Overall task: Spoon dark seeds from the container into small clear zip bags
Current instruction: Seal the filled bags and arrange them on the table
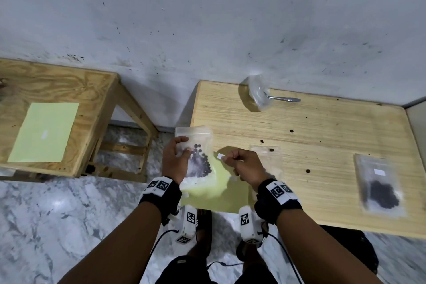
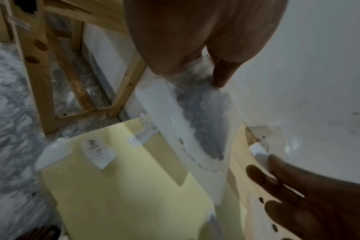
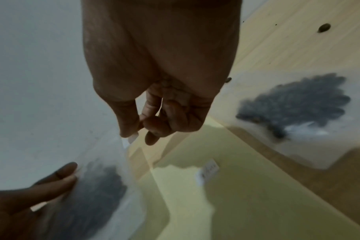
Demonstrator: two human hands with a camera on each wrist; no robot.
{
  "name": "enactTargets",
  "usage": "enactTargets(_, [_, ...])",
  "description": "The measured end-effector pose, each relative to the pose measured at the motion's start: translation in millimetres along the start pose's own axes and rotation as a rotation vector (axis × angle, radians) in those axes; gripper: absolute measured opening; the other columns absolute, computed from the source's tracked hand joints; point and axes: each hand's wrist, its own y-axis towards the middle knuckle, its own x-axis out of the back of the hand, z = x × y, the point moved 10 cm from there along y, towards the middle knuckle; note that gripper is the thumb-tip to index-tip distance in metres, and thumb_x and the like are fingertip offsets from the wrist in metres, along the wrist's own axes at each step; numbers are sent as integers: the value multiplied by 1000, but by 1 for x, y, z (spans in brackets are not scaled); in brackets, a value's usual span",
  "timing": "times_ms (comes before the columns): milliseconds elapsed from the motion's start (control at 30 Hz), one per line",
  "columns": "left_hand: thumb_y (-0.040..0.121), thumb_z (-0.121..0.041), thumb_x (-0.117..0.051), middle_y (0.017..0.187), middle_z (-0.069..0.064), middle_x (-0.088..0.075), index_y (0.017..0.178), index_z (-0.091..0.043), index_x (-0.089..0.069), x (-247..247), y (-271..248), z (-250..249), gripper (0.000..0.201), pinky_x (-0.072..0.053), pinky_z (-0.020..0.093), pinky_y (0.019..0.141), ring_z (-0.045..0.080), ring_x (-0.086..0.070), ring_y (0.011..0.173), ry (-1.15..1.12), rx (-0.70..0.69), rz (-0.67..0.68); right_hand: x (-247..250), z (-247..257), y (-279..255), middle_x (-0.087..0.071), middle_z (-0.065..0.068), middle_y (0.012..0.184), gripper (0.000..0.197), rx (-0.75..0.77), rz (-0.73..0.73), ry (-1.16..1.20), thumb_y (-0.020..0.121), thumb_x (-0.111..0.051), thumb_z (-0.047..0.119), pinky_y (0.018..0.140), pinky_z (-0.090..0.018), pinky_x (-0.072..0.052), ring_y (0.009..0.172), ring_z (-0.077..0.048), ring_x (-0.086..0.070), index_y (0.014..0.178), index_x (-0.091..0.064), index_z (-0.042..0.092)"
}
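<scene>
Clear plastic zip bag with dark seeds inside is held upright at frame centre, long axis running top to bottom, open end up. It is gripped by the left hand, thumb across the front face. A small white label is pinched in the right hand, just right of the bag, not touching it. A yellow sheet is seen below both hands, overhanging the near-left corner of the wooden worktop. An empty bag lies flat just behind the right hand. A filled bag lies flat at the right edge. A spoon and another bag sit at the far edge by the wall. Loose seeds are scattered mid-worktop; bare wood is left between them.
</scene>
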Motion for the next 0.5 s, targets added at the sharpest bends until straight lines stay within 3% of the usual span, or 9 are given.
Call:
enactTargets(67, [86,5,-61,94,-9,-61,106,-16,-63,-12,-3,-10,29,-51,20,67,6,-61,81,-35,-22,50,-1,13,-6,-58,3,70,16,22,52,52,87,-77,21,43,-16,-35,46,-6,-44,87,-68,8])
enactTargets(133, [86,7,-60,100,-11,-61,104,-20,-62,-28,-6,-22,33,-44,8,69,-2,-57,87,-34,-60,124,-3,26,-10,-58,7,67,12,49,78,59,89,-75,19,43,-16,-34,46,-4,-44,88,-70,8])
enactTargets(233, [85,6,-59,106,-6,-62,102,-26,-63,-48,-11,-33,36,-44,17,80,10,-56,96,-24,-80,204,-1,46,-8,-62,6,67,9,140,29,4,89,-73,11,50,-15,-40,50,0,-52,80,-71,10])
enactTargets(300, [85,6,-58,103,-3,-63,105,-24,-64,-58,-15,-39,36,-45,26,78,16,-55,91,-40,-84,235,5,56,-4,-66,5,67,15,215,-48,-70,87,-74,10,61,-21,-47,58,-5,-59,73,-71,18])
enactTargets(400, [86,8,-55,94,-4,-58,108,-24,-63,-68,-21,-45,40,-39,19,66,16,-47,86,-38,-89,289,12,62,-3,-66,9,63,22,249,-124,-125,86,-73,10,65,-28,-52,60,-9,-62,69,-70,24])
enactTargets(500, [85,10,-54,111,-3,-61,111,-26,-61,-74,-25,-48,44,-41,25,78,26,-53,96,-44,-86,338,16,65,-5,-69,10,69,22,265,-176,-183,86,-69,14,71,-31,-56,67,-8,-66,71,-70,29])
